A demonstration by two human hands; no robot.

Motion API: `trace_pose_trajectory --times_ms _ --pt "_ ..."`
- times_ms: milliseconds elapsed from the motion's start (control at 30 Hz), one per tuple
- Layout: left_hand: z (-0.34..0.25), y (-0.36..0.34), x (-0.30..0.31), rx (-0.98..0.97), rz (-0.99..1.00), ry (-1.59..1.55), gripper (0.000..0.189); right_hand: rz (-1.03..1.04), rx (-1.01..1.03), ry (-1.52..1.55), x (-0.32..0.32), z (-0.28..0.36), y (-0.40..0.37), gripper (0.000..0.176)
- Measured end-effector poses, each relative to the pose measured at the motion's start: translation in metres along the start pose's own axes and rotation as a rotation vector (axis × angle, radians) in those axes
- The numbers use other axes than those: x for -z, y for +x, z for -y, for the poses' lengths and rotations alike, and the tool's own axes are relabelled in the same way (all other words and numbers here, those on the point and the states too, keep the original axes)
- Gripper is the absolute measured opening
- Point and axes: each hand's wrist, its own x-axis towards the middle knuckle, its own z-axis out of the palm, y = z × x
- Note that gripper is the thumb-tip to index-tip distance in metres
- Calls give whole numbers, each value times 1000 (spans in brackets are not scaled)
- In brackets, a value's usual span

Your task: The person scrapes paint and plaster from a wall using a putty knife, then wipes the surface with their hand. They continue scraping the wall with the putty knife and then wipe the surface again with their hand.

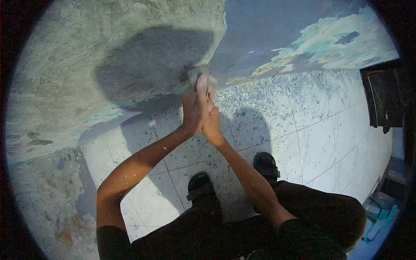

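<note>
Flat tool [196, 73]: since the wall [60, 56] stands just beyond the fingers [202, 83], left hand [190, 110] grasps it forward.
Right hand [211, 125]: alongside, probably adding force; its grip unclear.

1 head view, steeply downward

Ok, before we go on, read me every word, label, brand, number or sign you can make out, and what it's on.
No text can be read anywhere in view.
Flat grey tool: blurred; no marking readable.
Dark clothing: small pale mark at the bottom edge, cut off, too small to read.
Wall: stains and peeling paint, no lettering.
</note>
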Motion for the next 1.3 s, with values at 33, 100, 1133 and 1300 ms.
trace_pose_trajectory --times_ms 33,100,1133,1300 --pt "-5 2 -3 -44 -25 4 36 -20 43 -13 -1 2 0 51" --pt "-8 1 -8 -110 -77 14 41 -63 89 4 -2 6 0 47" --pt "-29 -2 -20 -193 -96 -9 46 -2 380 -283 20 15 7 44" --pt "-32 0 -20 -245 -109 45 50 6 281 -136 21 14 10 47"
